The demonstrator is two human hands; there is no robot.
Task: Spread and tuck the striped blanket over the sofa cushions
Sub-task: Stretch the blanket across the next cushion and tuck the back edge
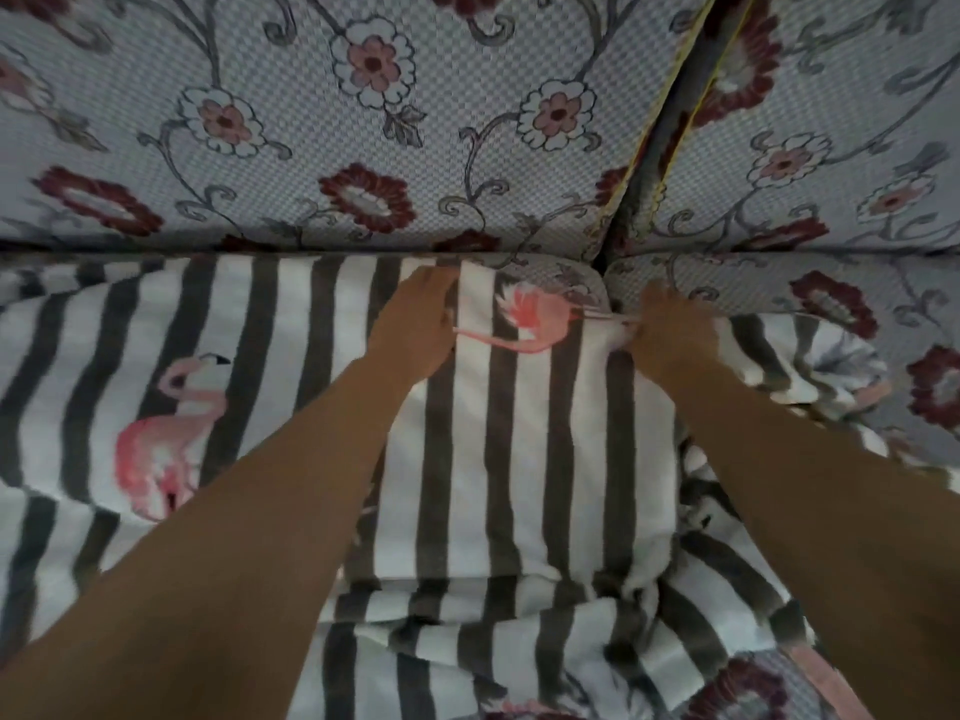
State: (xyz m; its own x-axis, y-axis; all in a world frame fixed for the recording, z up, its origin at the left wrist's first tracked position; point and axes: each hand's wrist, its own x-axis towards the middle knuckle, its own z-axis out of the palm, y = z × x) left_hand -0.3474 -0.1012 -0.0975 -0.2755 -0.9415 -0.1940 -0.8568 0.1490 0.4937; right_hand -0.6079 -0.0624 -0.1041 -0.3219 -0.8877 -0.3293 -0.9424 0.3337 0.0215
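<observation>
The soft grey-and-white striped blanket with pink flamingos [524,459] lies over the seat of the flowery grey sofa [415,122]. It covers the left seat cushion [561,272] almost up to the back cushions, so its far edge sits by the crack where it can be pushed in. On the right side the blanket is bunched and folded, and the right seat cushion [779,293] still shows its flowers. That side looks like it still needs spreading.

Both arms reach far out from the near edge toward the back of the seat. The left hand [415,324] lies flat on the blanket with its fingers straight, pointing at the crack. I think it is pressing the edge down to smooth it or slide it in.

The right hand [670,335] sits near the gap between the two seat cushions. Its fingers look curled around a bit of blanket there, as if pulling it tight. The picture is blurry, so the grip is hard to see well.
</observation>
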